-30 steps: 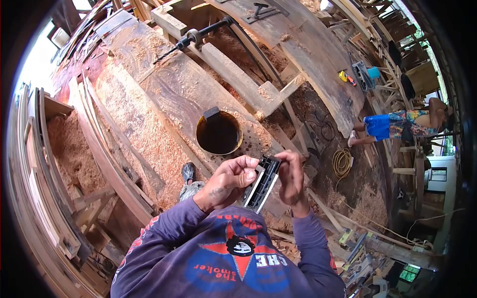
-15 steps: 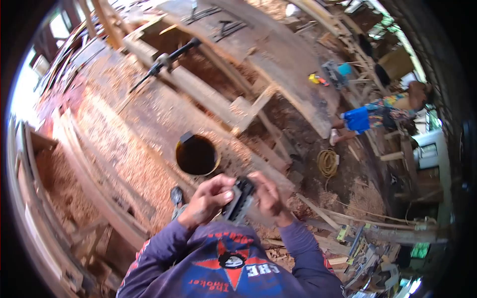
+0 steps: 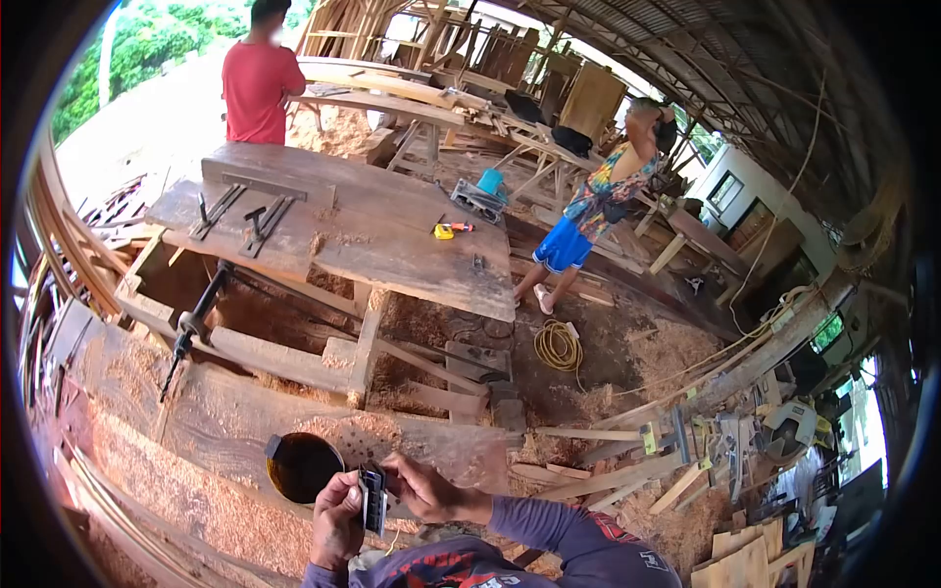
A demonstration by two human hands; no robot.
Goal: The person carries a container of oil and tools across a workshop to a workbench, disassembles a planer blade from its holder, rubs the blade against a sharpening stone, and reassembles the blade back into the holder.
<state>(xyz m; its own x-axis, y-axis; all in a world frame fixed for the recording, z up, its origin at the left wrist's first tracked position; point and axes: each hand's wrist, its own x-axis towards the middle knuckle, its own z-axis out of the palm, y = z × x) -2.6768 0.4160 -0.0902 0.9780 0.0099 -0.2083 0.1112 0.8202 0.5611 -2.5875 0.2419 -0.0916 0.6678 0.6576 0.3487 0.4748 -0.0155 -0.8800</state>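
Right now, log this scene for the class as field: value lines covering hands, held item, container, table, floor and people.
Left hand: gripping a dark oblong case
Right hand: beside the case; contact unclear
Case contents: too small to tell
Container: round pot, just beyond the left hand, dark inside
Far table: small yellow tool on top
Floor: coiled yellow cord
People: one in red top; another in blue shorts, arms raised

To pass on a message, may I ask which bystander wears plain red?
The person at upper left; the other person wears multicoloured patterns and blue.
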